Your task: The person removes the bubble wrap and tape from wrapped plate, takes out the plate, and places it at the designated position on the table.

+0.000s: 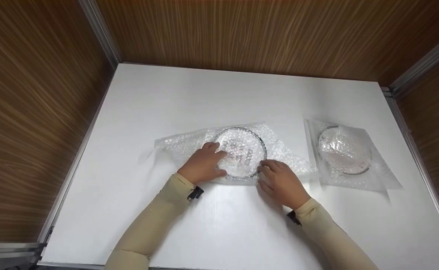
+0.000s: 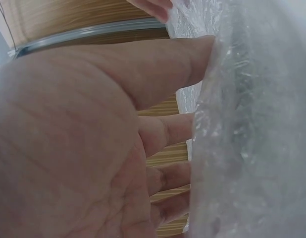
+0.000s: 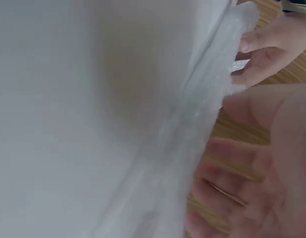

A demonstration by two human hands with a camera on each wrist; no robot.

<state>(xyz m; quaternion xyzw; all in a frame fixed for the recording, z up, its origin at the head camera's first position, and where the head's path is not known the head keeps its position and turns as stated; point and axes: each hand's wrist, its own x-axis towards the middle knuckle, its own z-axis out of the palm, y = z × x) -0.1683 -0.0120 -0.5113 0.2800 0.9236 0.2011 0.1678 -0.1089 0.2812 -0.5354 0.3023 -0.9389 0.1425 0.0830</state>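
The head view shows a round thing (image 1: pixel 241 152) with a dark rim, near the middle of the white table (image 1: pixel 219 97), with bubble wrap (image 1: pixel 183 142) spread out past its edge. Only there can one see another wrapped round thing (image 1: pixel 343 150) off to the right. The left wrist view shows what the head view hides: the left hand's (image 1: pixel 203 164) palm, with thumb and fingers held apart and their tips against the wrap. The right hand (image 1: pixel 282 183) is by the ring's near right edge. Its fingers are apart and a little bent, and its thumb touches the wrap.
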